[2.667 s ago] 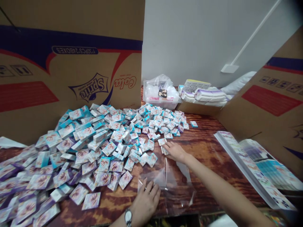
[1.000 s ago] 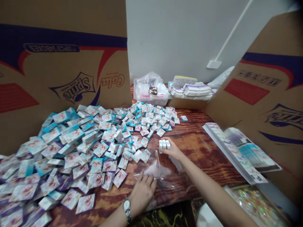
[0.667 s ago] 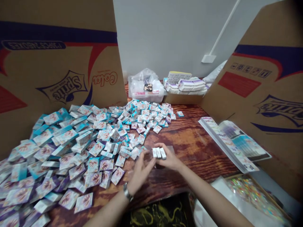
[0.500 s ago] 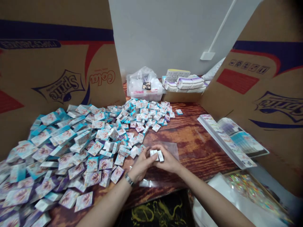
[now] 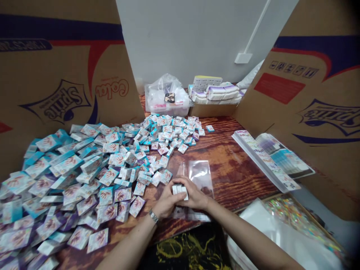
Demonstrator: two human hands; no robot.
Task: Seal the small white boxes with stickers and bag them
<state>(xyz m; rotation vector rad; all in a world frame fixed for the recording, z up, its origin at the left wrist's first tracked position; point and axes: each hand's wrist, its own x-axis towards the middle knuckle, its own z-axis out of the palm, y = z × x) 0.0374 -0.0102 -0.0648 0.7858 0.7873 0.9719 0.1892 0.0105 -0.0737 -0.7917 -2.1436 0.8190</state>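
Observation:
My left hand (image 5: pixel 168 198) and my right hand (image 5: pixel 194 193) meet near the table's front edge, fingers wrapped round a short row of small white boxes (image 5: pixel 180 190). The ends of the boxes face up between my thumbs and fingers. Beneath my hands lies a clear plastic bag (image 5: pixel 201 174) on the wood-patterned table (image 5: pixel 225 153). To the left spreads a large heap of small boxes (image 5: pixel 112 157) in white, blue and purple, printed with hand pictures.
Large cardboard panels (image 5: pixel 64 75) stand left and right. At the back are a clear plastic tub (image 5: pixel 168 107) and an open carton (image 5: pixel 213 110) of packets. Printed sheets (image 5: pixel 264 161) lie right, above a box of colourful pieces (image 5: pixel 298 221).
The row of small boxes is now pressed together between my hands, where one stood a little apart. My fingers have closed further round it. The whole view has shifted slightly.

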